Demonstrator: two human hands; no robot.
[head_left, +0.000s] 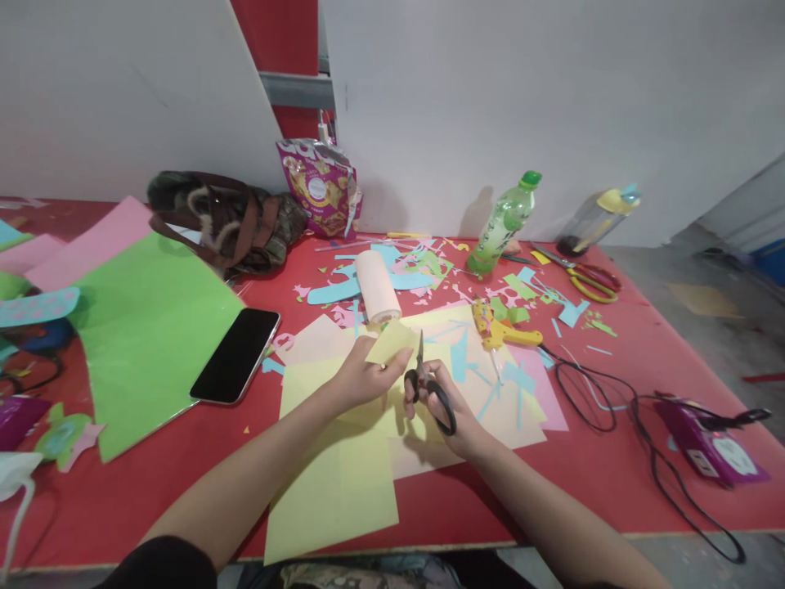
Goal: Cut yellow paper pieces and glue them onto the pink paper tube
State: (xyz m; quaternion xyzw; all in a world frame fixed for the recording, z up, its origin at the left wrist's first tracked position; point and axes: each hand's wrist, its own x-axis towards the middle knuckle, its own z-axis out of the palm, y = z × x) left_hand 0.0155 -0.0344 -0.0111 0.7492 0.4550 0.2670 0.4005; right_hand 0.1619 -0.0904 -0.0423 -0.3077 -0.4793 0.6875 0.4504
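Between the thumb and fingers of my left hand (366,375) is a small piece of yellow paper (392,342). My right hand (457,409) grips black-handled scissors (421,364), their blades pointing up and away from me, just right of the yellow piece. The blades look nearly closed, and I cannot tell whether they touch the paper. Under both hands lie large yellow sheets (334,483) and pale pink sheets (423,458). Beyond my left hand a pale pink paper roll (375,282) lies on its side, over a light blue strip (334,293).
Paper scraps litter the red table (202,491). A phone (236,356) lies left on green paper (147,327). To the right are a yellow glue gun (500,327), its cord, large scissors (585,276) and a purple box (711,442). Behind stand a green bottle (503,225), snack bag (320,188) and camouflage bag (230,217).
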